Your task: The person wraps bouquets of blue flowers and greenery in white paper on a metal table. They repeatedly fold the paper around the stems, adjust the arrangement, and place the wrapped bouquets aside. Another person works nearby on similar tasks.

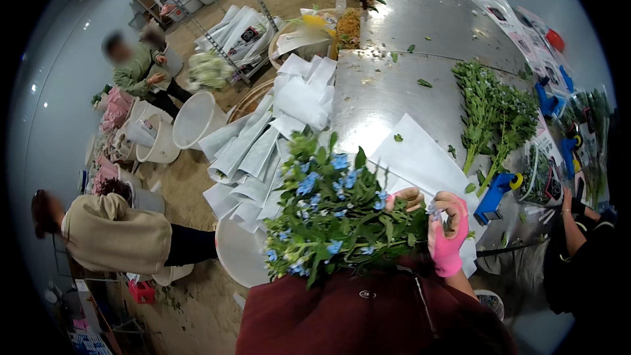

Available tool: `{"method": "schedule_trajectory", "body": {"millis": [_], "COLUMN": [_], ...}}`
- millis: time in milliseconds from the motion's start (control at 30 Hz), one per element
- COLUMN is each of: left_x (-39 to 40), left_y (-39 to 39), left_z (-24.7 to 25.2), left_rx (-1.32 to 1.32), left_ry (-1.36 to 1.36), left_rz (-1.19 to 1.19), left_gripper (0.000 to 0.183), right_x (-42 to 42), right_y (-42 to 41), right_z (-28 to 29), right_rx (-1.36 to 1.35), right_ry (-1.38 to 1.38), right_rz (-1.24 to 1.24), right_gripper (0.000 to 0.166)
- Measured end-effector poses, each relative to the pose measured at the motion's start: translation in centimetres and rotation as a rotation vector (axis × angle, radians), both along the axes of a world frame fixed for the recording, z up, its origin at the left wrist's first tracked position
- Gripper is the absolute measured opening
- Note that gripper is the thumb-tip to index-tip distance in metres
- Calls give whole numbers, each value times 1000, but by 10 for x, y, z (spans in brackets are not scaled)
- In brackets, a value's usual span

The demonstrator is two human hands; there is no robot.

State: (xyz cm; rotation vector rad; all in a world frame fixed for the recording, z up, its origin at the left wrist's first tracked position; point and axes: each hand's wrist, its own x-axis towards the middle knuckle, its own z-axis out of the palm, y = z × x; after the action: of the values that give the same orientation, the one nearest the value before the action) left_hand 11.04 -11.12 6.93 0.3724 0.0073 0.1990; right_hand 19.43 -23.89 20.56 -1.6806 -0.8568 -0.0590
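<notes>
A large bunch of blue-flowered leafy stems [340, 207] lies across my front, before my maroon top. At its right side my left hand [406, 199], in a pink glove with pale fingers, curls around the stems; leaves hide its palm and wrist. My right hand [449, 231], gloved the same way, is just to the right, its thumb and fingers pinched on a small pale-purple blossom [434, 210]. Behind the hands, white wrapping sheets [414, 150] lie on the metal table. Further right on the table rest more leafy stems [475, 108] and a blue tape dispenser [493, 199].
White paper sleeves [256, 153] are heaped at the table's left edge. Large plastic tubs [197, 121] stand on the floor. Two people are at left, one in green [140, 76], one in a beige top [118, 231]. A co-worker's arm [574, 231] reaches in at right beside wrapped bunches.
</notes>
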Motion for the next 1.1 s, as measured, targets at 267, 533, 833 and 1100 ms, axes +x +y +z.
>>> {"method": "schedule_trajectory", "body": {"millis": [267,533,833,1100], "left_x": [8,-29,-42,-25], "left_y": [16,24,32,38], "left_z": [-15,17,11,23], "left_rx": [-196,-276,-213,-196], "left_ry": [-434,-222,-19,181], "left_rz": [-72,-17,108,146], "left_gripper": [34,50,43,38], "right_x": [26,35,47,42], "right_y": [-13,62,31,-34], "right_z": [3,45,-5,-63], "right_rx": [278,161,-540,-874], "right_ry": [116,-222,-54,-153], "right_rz": [-260,20,570,226], "right_gripper": [12,28,41,57]}}
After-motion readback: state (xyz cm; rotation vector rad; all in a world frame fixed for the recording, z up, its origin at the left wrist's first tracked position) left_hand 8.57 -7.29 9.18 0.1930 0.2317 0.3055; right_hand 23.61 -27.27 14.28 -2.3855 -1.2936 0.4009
